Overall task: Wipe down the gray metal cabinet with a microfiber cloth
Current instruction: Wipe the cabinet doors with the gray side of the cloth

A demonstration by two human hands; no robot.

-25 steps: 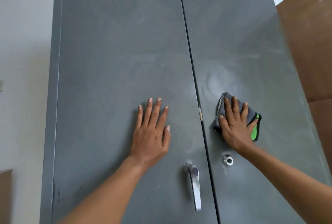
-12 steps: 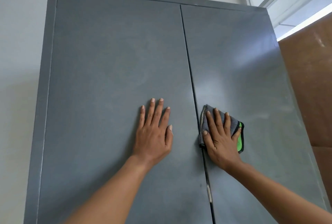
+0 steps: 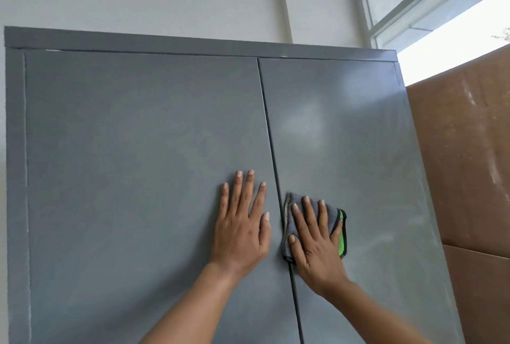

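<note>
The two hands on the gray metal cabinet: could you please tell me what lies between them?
In the head view, only the dark vertical door seam and the gray-and-green microfiber cloth's left edge separate the left hand and right hand.

Open door panel of the gray cabinet [image 3: 345,128] above the right hand [image 3: 317,244], unobstructed up to the top rail [image 3: 193,44]. More bare panel to that hand's right, ending at the cabinet edge, with brown cardboard [image 3: 463,156] standing just beyond. To its left, the center door seam [image 3: 271,150] touching the folded cloth [image 3: 292,222], then the left hand [image 3: 240,236] flat on the other door just past the seam. Wide bare panel above and left of the left hand.
</note>
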